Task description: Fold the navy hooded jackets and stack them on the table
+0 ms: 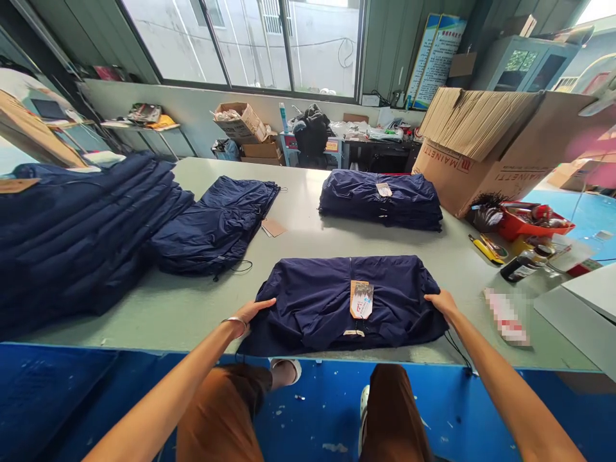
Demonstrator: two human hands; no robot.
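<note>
A folded navy garment (312,298) lies flat at the table's front edge, with a printed hang tag (362,300) on its middle and dark cords hanging at its lower corners. My left hand (253,312) pinches its left side, thumb on top and the other fingers mostly hidden. At the opposite side, my right hand (441,303) grips the fabric edge in the same way. Behind it sits a neat stack of folded navy garments (380,199) with a small tag on top. A loosely laid navy garment (216,224) is to the left, a brown tag (273,228) beside it.
A large heap of navy garments (81,237) covers the table's left end. To the right stand a cardboard box (486,167), a red tray (534,221), a yellow cutter (485,249) and a dark bottle (524,264). The table (158,314) ends just before my knees.
</note>
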